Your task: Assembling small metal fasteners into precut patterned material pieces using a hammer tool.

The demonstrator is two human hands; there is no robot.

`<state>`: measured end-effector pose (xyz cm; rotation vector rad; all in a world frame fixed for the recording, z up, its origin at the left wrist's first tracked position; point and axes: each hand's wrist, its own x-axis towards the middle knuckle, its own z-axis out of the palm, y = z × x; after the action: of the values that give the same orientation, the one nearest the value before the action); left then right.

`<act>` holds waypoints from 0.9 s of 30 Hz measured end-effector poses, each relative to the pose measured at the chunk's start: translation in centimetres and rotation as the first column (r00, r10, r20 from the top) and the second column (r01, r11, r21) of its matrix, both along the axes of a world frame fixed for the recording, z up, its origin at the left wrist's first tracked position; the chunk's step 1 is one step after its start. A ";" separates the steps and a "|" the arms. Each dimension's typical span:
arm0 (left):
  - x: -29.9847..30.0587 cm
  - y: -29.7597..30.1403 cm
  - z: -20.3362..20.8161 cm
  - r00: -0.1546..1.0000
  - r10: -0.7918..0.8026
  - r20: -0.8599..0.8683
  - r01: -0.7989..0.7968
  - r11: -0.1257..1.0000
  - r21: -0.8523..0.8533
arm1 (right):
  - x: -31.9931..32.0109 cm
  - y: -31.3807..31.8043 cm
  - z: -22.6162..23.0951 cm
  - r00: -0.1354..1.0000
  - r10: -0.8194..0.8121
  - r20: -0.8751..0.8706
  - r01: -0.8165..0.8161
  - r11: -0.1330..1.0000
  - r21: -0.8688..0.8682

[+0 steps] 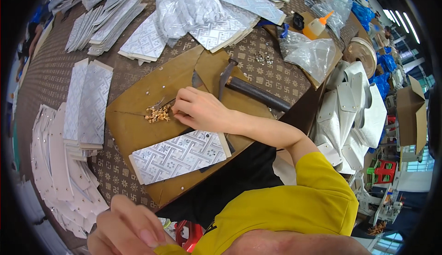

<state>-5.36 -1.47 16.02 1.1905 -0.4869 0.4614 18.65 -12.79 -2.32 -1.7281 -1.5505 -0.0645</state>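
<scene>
My right hand (198, 110) reaches across a brown cardboard sheet (133, 130), its fingertips pinched at the edge of a small pile of gold rivets (158, 113). Just below the hand, a silver-white patterned panel (179, 156) lies flat on the cardboard. A dark-handled hammer (251, 91) rests just beyond the hand. My left hand (126, 229) is raised close to the camera at the bottom edge, blurred, with its fingers curled together. Whether it holds anything is hidden.
Stacks of patterned panels (87, 103) line the left and far side of the table. Further back are clear plastic bags (184, 6), loose silver studs (263, 58) and an orange-capped bottle (317, 25). White cut pieces (354, 112) pile up at the right edge, beside a cardboard box (410, 112).
</scene>
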 end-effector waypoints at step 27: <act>6.8 3.5 -10.1 0.727 0.415 -0.547 -0.348 0.910 0.227 | 0.9 -0.9 1.4 0.996 -0.076 -0.041 0.076 0.997 -0.002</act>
<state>1.47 2.04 5.96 1.4712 0.2895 0.3903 19.60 -13.66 -0.91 -1.7780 -1.4548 -0.0664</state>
